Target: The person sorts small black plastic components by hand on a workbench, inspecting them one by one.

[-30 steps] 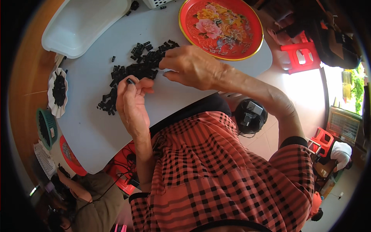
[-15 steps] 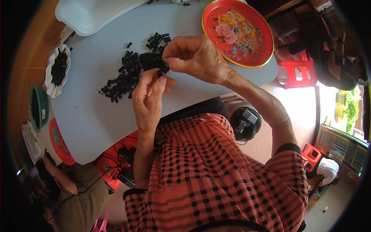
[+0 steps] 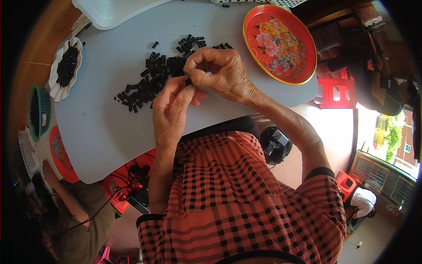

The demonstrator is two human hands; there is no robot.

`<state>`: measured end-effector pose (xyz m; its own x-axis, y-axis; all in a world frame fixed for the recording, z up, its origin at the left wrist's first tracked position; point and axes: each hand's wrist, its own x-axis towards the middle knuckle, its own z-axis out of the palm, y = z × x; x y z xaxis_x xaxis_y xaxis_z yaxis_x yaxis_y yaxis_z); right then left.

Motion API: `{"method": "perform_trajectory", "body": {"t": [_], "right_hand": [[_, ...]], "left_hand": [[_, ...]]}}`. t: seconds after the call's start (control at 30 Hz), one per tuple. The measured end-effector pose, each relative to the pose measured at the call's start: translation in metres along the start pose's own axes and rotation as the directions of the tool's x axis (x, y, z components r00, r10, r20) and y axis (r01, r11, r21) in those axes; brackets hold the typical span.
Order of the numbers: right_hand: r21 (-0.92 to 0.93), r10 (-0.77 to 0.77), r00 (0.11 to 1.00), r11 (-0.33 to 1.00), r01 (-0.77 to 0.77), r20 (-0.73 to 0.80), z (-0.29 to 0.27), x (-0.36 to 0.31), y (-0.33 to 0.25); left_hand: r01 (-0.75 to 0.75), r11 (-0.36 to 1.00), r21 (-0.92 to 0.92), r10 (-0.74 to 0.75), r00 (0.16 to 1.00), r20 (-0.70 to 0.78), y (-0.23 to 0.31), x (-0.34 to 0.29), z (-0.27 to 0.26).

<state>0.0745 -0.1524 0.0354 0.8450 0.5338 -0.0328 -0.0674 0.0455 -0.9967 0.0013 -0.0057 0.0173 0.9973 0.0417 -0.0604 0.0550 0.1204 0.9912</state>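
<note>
Small black piece [image 3: 188,82] at near right side of black pile [image 3: 151,88], pinched in left hand's [image 3: 170,110] thumb and fingers. Right hand [image 3: 222,75], right of pile, fingers curled narrow against piece; own grip, cannot tell. Red tray [image 3: 308,50] farther right of pile.

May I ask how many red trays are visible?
2: a floral tray on the table, far right, and a partly hidden red tray beyond the left edge.

We can read no words or numbers in this scene: the small pale label [image 3: 44,119] on the green plastic mesh basket [image 3: 43,104] and the small green rectangular sign [image 3: 408,148] near the bright window are too tiny.
</note>
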Motion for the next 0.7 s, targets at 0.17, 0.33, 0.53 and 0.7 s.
{"method": "perform_trajectory", "body": {"t": [0.17,0.33,0.53,0.7], "right_hand": [[-0.150,-0.092,0.996,0.984,0.094,0.017,-0.002,0.004,0.004],[-0.237,-0.104,0.991,0.964,0.122,0.086,-0.002,0.006,0.001],[-0.523,-0.194,0.972,0.820,0.233,0.129,-0.005,0.042,-0.018],[-0.696,-0.405,0.832,0.467,0.545,0.380,-0.010,0.106,-0.002]], "left_hand": [[-0.003,1.000,0.013,0.003,1.000,-0.012,0.000,0.000,-0.001],[0.024,1.000,0.017,-0.023,0.999,-0.026,0.003,-0.002,-0.005],[0.002,0.999,-0.046,-0.006,0.996,-0.091,0.002,-0.003,-0.009],[-0.010,0.989,-0.145,-0.012,0.988,-0.152,0.002,-0.004,-0.010]]}}
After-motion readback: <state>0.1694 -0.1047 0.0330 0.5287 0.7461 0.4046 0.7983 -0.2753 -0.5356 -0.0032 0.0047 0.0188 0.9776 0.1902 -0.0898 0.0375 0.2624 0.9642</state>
